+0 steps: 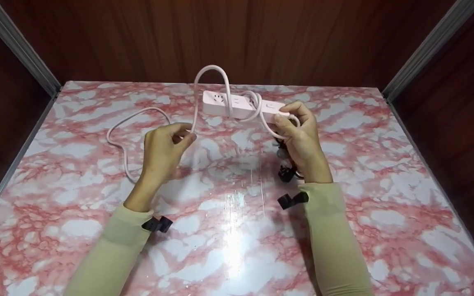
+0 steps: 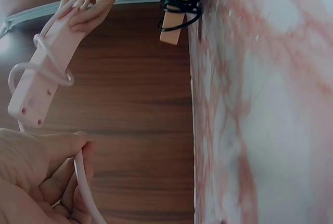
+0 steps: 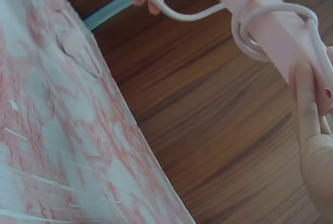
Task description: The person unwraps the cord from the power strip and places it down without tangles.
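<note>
A pale pink power strip (image 1: 241,107) is held up above the table, its right end gripped between the thumb and fingers of my right hand (image 1: 303,131). Its cord (image 1: 196,102) loops round the strip's middle, arches up over the left part and runs down to my left hand (image 1: 165,148). There the thumb and fingertips pinch it, as the left wrist view also shows with the cord (image 2: 86,187) coming out below the hand (image 2: 41,172). The rest of the cord lies in a loose curve on the table to the left.
Below my right hand a black plug (image 1: 286,173) shows, partly hidden by the wrist. In the left wrist view an orange bar (image 2: 170,29) wrapped in black cord stands out there. Red and white marbled tabletop (image 1: 204,246) spreads around, with brown wood-look panels (image 1: 228,41) behind and at the sides.
</note>
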The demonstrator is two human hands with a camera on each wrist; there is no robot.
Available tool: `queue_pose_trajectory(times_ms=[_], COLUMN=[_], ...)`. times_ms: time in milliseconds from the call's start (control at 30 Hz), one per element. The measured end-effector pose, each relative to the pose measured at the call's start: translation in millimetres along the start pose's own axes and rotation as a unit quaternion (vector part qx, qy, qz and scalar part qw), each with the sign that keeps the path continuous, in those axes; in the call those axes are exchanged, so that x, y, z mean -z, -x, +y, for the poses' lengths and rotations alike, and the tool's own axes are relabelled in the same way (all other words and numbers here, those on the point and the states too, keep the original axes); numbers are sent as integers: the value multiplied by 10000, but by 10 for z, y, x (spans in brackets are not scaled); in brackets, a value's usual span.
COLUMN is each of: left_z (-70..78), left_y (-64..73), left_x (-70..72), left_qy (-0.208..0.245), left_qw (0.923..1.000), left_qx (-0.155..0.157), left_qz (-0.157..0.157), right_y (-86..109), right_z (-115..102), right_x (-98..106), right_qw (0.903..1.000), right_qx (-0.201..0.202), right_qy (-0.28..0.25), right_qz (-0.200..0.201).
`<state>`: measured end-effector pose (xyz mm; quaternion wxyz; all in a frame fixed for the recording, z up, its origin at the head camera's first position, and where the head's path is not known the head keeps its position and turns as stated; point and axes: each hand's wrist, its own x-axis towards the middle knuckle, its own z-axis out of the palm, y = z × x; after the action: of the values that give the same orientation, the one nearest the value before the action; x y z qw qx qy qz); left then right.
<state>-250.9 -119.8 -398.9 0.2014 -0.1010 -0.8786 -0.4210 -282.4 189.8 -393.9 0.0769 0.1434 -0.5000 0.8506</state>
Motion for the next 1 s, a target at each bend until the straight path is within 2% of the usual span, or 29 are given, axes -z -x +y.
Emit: queue_pose_trajectory(times_ms=[333, 533, 733, 1000], left_z=[-9, 1, 32, 46], left_y=[-69, -72, -57, -73], left_x=[123, 186, 231, 300], left_qy=[48, 33, 34, 345], left_qw=[9987, 9969, 9948, 9913], left_qx=[-217, -442, -624, -745], left_qz=[464, 656, 806, 1027], right_y=[-14, -20, -32, -32], right_z=[15, 26, 41, 48], right_x=[31, 43, 36, 26], right_qw=[9995, 9995, 9989, 9977], right_qx=[-236, -268, -345, -367], right_qy=[109, 101, 308, 566], right_qz=[-198, -104, -25, 63])
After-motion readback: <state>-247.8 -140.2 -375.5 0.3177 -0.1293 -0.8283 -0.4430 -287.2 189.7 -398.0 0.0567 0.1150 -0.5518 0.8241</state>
